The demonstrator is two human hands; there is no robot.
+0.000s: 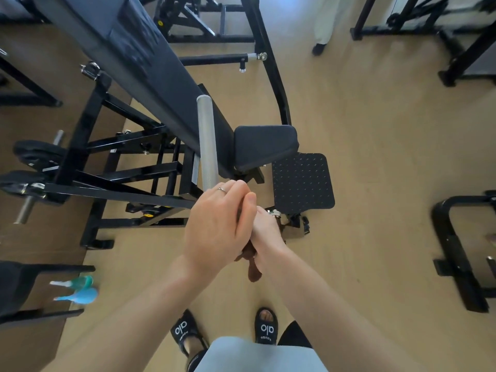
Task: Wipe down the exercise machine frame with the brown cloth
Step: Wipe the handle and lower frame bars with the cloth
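A brown cloth (252, 264) hangs bunched between a person's two hands just below frame centre, its tail dangling toward six o'clock. The left hand (217, 226) lies over the right hand (264, 229), fingers curled round it and the cloth; the right appears to grip the cloth, though its fingers are hidden. Just beyond the knuckles, toward eleven o'clock, rises a knurled silver handle (207, 142) of the black exercise machine frame (112, 193), with the seat pad (264, 146) at one o'clock. The cloth seems gathered between strokes; the next move likely calls for pressing it onto the handle or nearby tubing.
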